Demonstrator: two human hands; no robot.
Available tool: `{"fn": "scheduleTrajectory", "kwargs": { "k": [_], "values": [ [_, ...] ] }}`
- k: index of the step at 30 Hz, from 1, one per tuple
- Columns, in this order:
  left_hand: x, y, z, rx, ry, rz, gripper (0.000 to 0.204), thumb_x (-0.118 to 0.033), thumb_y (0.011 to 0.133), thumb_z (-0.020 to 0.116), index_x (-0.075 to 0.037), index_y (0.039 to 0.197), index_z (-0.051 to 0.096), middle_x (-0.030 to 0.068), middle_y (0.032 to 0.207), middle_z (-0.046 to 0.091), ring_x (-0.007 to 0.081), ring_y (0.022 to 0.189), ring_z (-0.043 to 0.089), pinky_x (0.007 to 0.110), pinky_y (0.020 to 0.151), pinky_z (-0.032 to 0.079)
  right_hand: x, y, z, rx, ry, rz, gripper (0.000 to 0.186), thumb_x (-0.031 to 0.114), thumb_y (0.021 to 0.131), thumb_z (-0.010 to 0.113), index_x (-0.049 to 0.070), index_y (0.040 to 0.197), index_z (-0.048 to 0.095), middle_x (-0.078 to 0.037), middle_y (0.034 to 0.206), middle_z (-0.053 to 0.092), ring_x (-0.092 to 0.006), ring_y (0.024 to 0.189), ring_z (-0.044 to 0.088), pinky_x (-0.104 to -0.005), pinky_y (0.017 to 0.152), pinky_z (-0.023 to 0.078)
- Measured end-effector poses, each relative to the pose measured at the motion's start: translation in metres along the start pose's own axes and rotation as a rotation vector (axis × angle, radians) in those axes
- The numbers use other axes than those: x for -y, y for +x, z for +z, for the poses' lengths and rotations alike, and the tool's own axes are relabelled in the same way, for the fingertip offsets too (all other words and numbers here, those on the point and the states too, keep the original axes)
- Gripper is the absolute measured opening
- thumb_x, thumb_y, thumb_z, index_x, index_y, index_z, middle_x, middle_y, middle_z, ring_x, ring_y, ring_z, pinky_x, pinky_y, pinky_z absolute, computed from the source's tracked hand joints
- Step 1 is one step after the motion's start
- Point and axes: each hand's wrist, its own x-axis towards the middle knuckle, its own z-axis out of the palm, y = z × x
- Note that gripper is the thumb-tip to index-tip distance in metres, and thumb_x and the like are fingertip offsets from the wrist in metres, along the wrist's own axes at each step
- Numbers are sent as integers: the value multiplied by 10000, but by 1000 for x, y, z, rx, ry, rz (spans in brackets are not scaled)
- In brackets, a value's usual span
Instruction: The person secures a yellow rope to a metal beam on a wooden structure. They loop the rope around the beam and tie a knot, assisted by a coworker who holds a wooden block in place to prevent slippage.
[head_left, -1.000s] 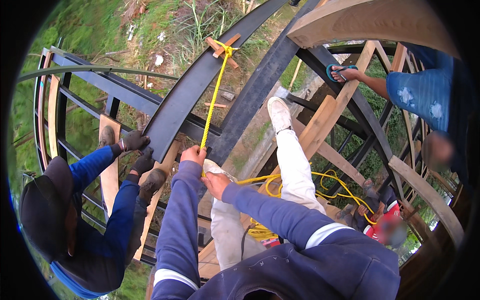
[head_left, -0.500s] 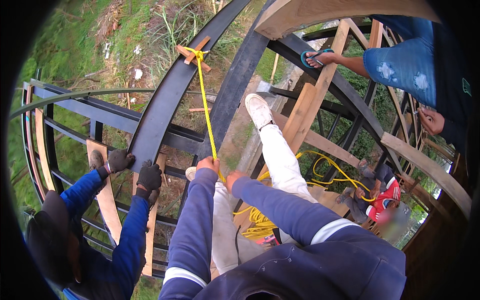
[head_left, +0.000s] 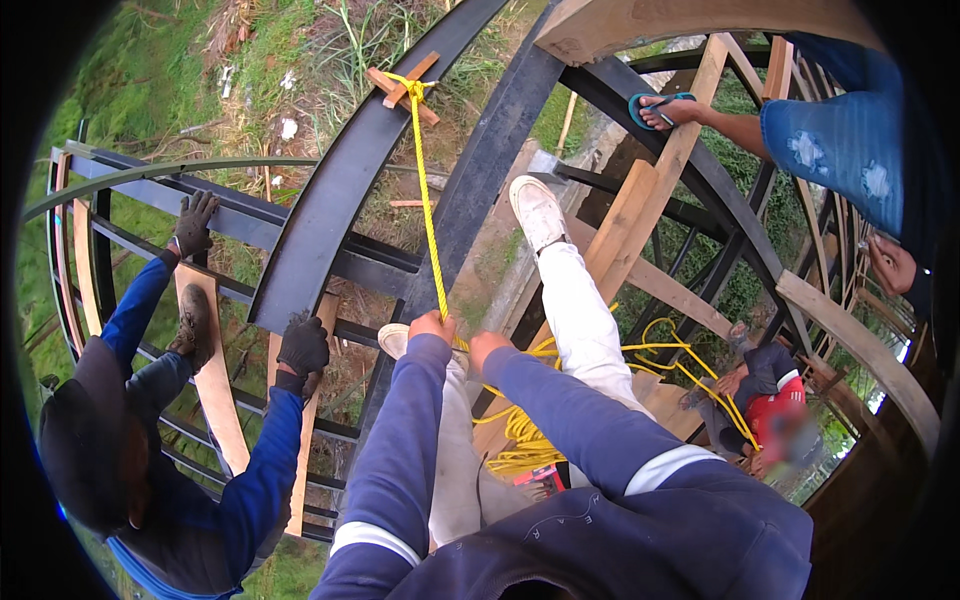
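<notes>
A taut yellow rope runs from a knot around two crossed wood pieces, which lie on a curved black steel beam. My left hand is closed around the rope's near end. Just to its right, my right hand also grips the rope, its fingers partly hidden by the sleeve. Below my hands, more rope lies in a loose coil by my legs. From there a line leads right to a person in red, who holds it.
At left a person in blue has a gloved hand at the curved beam's lower end. Planks cross the steel frame, with ground and plants far below. On the right, another person's sandaled foot rests on a plank.
The left co-worker's one gloved hand has moved from the curved beam to a steel rail farther up. The person in red has bent lower. My hands still grip the rope.
</notes>
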Motion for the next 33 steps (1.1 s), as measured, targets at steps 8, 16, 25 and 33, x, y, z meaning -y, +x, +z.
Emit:
{"fn": "scheduleTrajectory", "kwargs": {
  "k": [8,16,25,33],
  "values": [
    [-6,7,21,8,-76,33,326,-341,770,620,-16,751,641,210,715,624,388,726,613,447,662,473,-12,18,17,-214,136,10,187,89,804,499,-2,913,621,-193,935,610,-352,853,629,-425,748,510],
    [-31,41,34,47,-116,-71,341,-351,798,590,-18,806,662,207,798,642,380,801,615,435,731,473,-35,58,-1,-353,149,32,182,127,844,478,14,896,612,-185,947,624,-340,858,631,-428,746,506],
    [-20,65,47,-23,-194,-209,352,-350,821,565,-36,940,671,203,935,648,367,940,600,416,826,462,-49,117,0,-265,-26,-42,195,102,817,498,28,891,663,-179,919,646,-316,850,647,-402,755,524],
    [28,35,43,24,-333,-197,360,-337,824,575,-24,982,658,185,876,660,306,859,633,363,768,473,-77,148,13,-288,-114,83,230,153,838,492,10,854,670,-183,855,659,-313,780,661,-412,705,535]
  ]
}}
